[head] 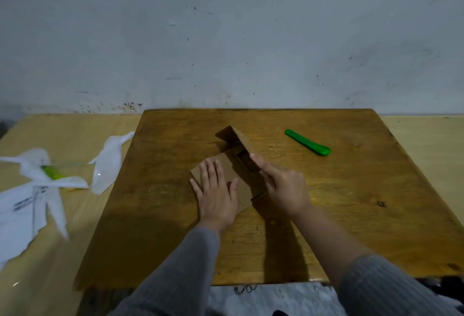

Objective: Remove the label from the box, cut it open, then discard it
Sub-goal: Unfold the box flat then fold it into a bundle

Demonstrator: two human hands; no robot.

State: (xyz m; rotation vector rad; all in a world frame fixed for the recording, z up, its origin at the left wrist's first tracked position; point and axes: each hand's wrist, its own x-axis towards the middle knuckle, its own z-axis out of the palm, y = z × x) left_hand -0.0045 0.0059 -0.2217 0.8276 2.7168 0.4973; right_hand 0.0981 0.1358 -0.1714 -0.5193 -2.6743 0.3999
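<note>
A brown cardboard box point(236, 165) lies opened on the dark wooden board point(326, 190). One flap stands up at its far end. My left hand point(217, 194) presses flat on the box's near panel, fingers spread. My right hand point(281, 185) rests against the box's right side, fingers straight and pointing toward the raised flap. A green utility knife point(308, 143) lies on the board to the right of the box, apart from both hands.
On the lighter table point(75, 253) to the left lie torn white plastic wrappers point(108, 162) and a printed white label sheet point(22, 205), with something yellow-green point(54, 173) among them. A grey-white wall stands behind. The board's front edge is near my sleeves.
</note>
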